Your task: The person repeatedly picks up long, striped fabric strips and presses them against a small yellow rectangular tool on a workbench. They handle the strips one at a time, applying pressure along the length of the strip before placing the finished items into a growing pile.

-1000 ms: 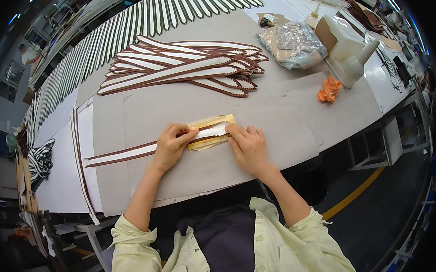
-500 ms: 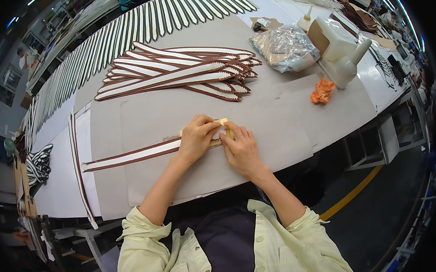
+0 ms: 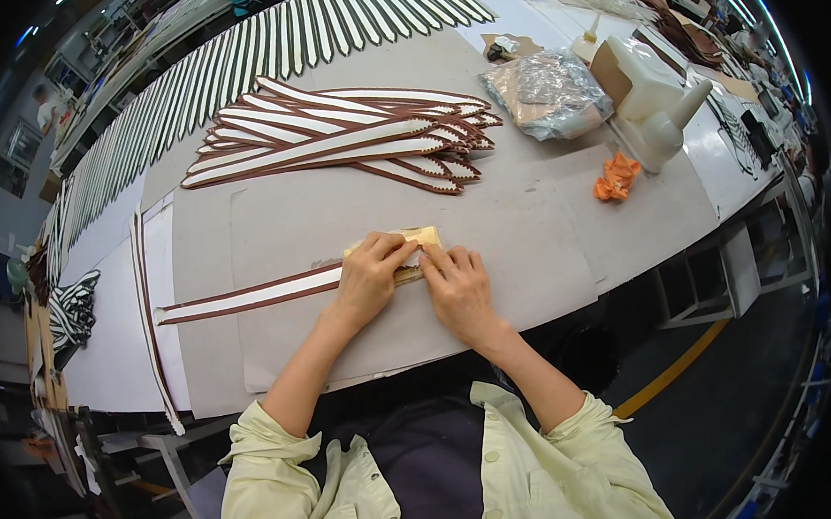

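A white strip with dark brown edges (image 3: pixel 258 295) lies in front of me, its right end reaching a small yellow block (image 3: pixel 424 235). My left hand (image 3: pixel 365 281) is closed over that end, thumb and forefinger at the block. Close beside it my right hand (image 3: pixel 460 293) is closed too, its fingertips meeting the left ones at the strip's end. The fingers mostly hide that end. Beyond the hands lies a heap of brown-edged white strips (image 3: pixel 325 144) with pointed, notched tips.
Dark-edged white strips (image 3: pixel 264 53) lie in a long row behind the heap. Another strip (image 3: pixel 151 320) lies at the left. To the right are an orange crumpled cloth (image 3: pixel 616 176), a clear plastic bag (image 3: pixel 548 93) and a whitish plastic bottle (image 3: pixel 653 134). A person works at the far right.
My left fingers have shifted slightly to the right and pressed down beside the right fingertips. More of the yellow block shows, and the white piece between the fingers is more covered.
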The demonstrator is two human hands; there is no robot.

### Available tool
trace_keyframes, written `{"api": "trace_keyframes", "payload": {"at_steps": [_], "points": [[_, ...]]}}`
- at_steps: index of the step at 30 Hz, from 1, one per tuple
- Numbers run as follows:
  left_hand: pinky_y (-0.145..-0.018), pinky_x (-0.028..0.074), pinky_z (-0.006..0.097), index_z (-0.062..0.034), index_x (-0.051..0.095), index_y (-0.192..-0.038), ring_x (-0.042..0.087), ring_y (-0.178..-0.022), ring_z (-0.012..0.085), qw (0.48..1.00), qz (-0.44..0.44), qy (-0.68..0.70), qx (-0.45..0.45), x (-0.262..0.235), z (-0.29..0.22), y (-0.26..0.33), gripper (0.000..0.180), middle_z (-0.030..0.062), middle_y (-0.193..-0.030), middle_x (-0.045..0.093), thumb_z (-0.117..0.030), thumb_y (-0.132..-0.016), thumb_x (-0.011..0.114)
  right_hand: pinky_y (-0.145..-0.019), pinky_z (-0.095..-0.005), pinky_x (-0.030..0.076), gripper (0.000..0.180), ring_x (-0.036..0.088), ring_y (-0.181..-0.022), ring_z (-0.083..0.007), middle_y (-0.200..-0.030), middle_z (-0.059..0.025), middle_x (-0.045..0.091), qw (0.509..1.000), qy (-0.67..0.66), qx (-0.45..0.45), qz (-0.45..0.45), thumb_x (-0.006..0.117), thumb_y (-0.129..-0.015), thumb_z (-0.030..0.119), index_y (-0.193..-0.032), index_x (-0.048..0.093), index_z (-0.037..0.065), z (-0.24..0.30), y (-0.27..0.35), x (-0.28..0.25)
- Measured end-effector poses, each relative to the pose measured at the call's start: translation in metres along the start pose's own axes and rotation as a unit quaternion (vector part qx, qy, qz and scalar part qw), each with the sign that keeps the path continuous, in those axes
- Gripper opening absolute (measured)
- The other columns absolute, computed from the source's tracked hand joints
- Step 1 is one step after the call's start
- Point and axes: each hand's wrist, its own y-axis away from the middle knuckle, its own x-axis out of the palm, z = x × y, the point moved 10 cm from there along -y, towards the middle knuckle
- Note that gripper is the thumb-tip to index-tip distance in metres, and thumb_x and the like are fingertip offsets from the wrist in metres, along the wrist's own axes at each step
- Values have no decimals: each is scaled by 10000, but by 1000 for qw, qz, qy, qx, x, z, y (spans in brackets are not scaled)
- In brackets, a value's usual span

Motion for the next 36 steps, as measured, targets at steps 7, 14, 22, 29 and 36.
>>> {"api": "trace_keyframes", "payload": {"at_steps": [7, 14, 22, 29, 36], "points": [[-760, 582, 406, -26, 750, -1099, 667, -943, 287, 999, -19, -30, 7, 0, -8, 5, 379, 87, -1020, 691, 69, -746, 653, -971, -445, 455, 416, 587, -1079, -315, -1228, -188, 648, 999, 6, -32, 6, 626, -761, 27, -1150, 670, -114, 7, 0, -3], [-780, 578, 405, 11, 731, -1129, 654, -992, 304, 997, -21, -68, 17, -2, -19, 9, 404, 111, -1047, 673, 65, -737, 652, -1060, -497, 463, 386, 585, -1202, -377, -1257, -227, 637, 999, -21, -47, 10, 605, -783, 18, -1127, 660, -148, 10, -4, -1], [-788, 578, 397, 49, 715, -1131, 642, -1009, 293, 997, -30, -72, -12, -6, -13, 17, 397, 113, -1058, 662, 62, -745, 623, -1074, -486, 471, 322, 589, -1178, -413, -1260, -298, 616, 997, -12, -75, 20, 607, -741, 17, -1011, 658, -149, 16, -6, 7], [-778, 562, 415, 8, 722, -1159, 639, -984, 312, 996, -33, -82, -19, -7, -12, 19, 455, 106, -1076, 659, 99, -725, 623, -1056, -491, 480, 262, 589, -1184, -420, -1272, -294, 613, 994, -60, -70, 57, 602, -725, -23, -960, 632, -133, 15, -11, 11], [-858, 526, 437, 6, 711, -1204, 611, -1025, 312, 998, -22, -45, -46, -12, -8, 16, 472, 110, -1071, 652, 75, -747, 619, -1057, -471, 479, 279, 589, -1178, -421, -1234, -299, 611, 995, -45, -82, 41, 618, -710, -11, -960, 650, -128, 16, -13, 9]]}}
